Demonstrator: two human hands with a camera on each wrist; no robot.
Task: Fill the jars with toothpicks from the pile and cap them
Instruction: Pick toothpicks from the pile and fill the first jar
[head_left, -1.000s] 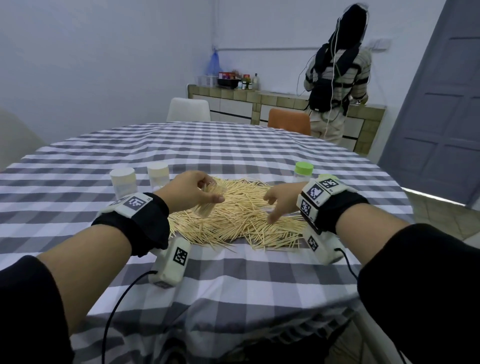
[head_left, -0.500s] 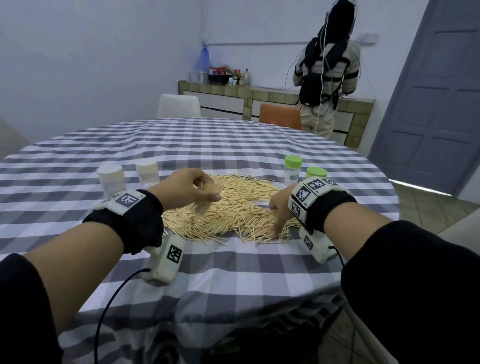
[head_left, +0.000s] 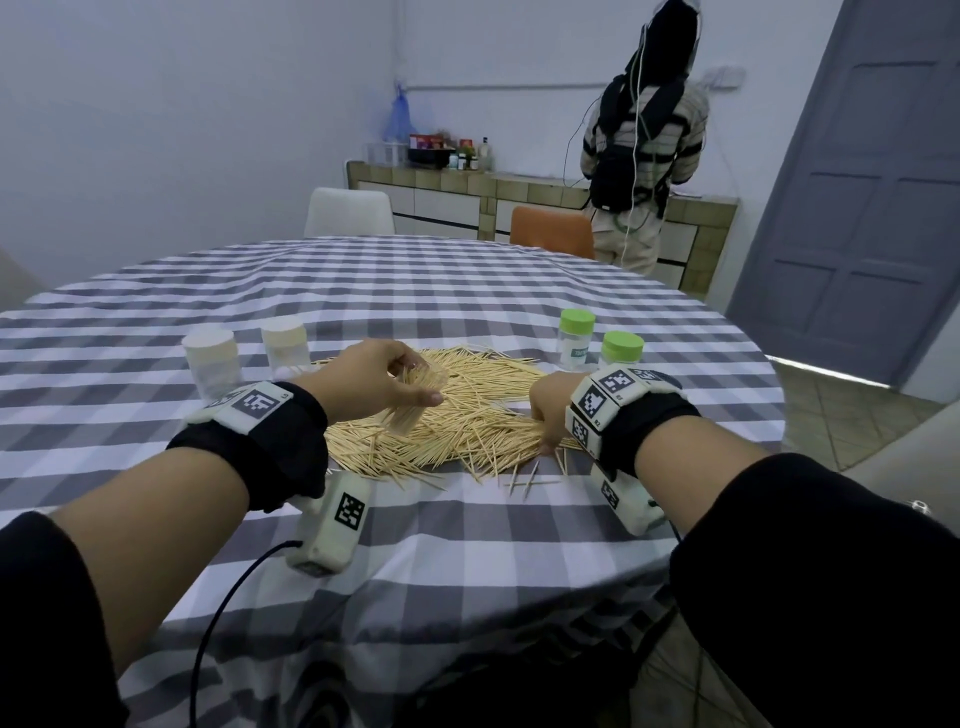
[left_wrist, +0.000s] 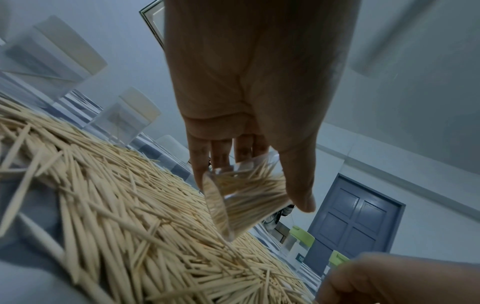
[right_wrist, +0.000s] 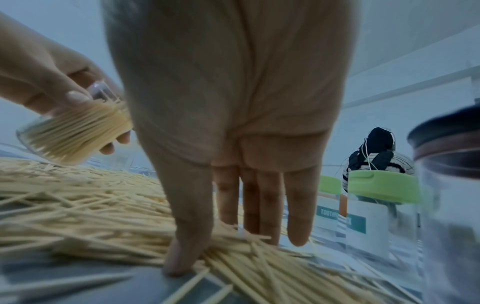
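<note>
My left hand (head_left: 421, 382) grips a clear uncapped jar (head_left: 415, 402) packed with toothpicks and holds it tilted just above the toothpick pile (head_left: 467, 415). The left wrist view shows thumb and fingers round the jar (left_wrist: 241, 197) over the pile (left_wrist: 116, 216). My right hand (head_left: 548, 418) is down on the pile's near right edge. In the right wrist view its thumb (right_wrist: 182, 261) and fingers straddle and pinch a bunch of toothpicks (right_wrist: 233, 244). The held jar (right_wrist: 70, 131) shows at the upper left there.
Two white-capped jars (head_left: 210, 358) (head_left: 284, 345) stand left of the pile, two green-capped jars (head_left: 575, 338) (head_left: 621, 351) to its right. Another clear jar (right_wrist: 451, 205) stands close by my right wrist. A few stray toothpicks (head_left: 530, 480) lie on the checked cloth (head_left: 467, 545). A person (head_left: 644, 140) stands at the far counter.
My right hand has drawn back to the pile's near right edge, dragging toothpicks toward me. The left hand still holds the tilted jar in about the same place.
</note>
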